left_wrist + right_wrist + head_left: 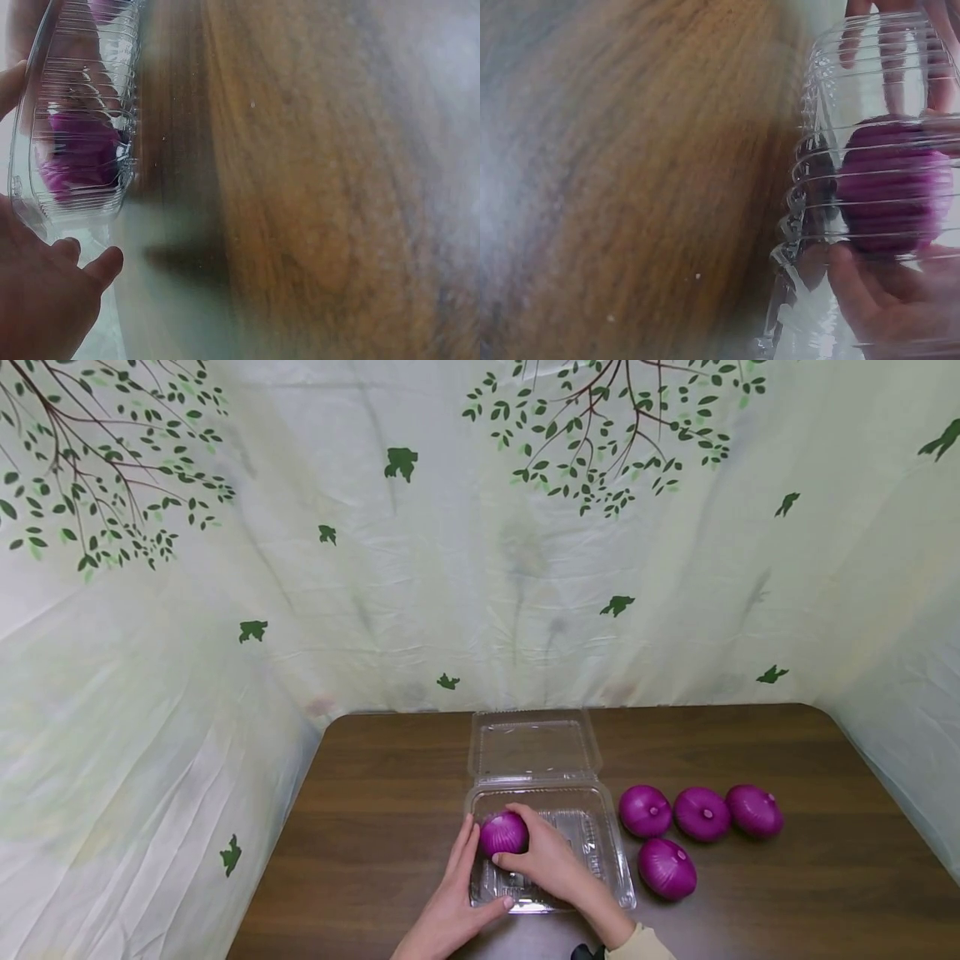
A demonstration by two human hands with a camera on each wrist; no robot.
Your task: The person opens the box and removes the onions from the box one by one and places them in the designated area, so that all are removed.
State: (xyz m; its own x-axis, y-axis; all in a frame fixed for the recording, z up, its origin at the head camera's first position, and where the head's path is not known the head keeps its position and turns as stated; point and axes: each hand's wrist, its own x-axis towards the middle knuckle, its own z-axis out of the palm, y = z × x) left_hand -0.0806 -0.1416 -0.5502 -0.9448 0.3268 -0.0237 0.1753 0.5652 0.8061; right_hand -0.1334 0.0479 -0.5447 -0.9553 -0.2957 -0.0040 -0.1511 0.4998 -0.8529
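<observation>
A purple onion [504, 833] is inside the far left part of a clear plastic clamshell container [611, 852], whose hinged lid [536, 745] lies open at the back. My right hand [551, 860] holds this onion between thumb and fingers. The same onion [892, 187] shows through the ribbed wall in the right wrist view. Along the container's left side lies my left hand [455, 897], its fingers fairly straight by the rim and its thumb at the front edge. In the left wrist view, the left hand's fingers [103, 268] extend outside the ribbed wall.
Several more purple onions [702, 814] sit on the brown wooden table [375, 827], to the right of the container. One of them [667, 869] is nearer the front, close to the container's right wall. A leaf-patterned pale curtain [420, 585] hangs behind the table.
</observation>
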